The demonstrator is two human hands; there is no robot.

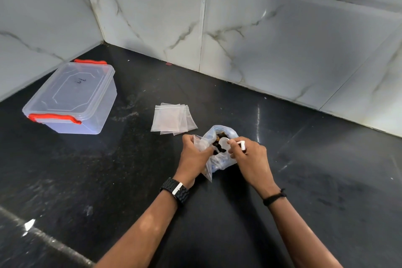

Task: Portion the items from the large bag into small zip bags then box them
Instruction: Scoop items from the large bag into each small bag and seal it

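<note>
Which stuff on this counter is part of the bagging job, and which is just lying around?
Part of the job:
- large bag of dark items
- white scoop, held by the right hand
- small zip bag, held by the left hand
- stack of empty zip bags
- lidded box, red latches

Lying about:
- white scrap near the counter edge
- small red fleck by the wall

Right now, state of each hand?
Left hand: grips a small zip bag at the large bag.
Right hand: holds a white scoop over the large bag.
</note>
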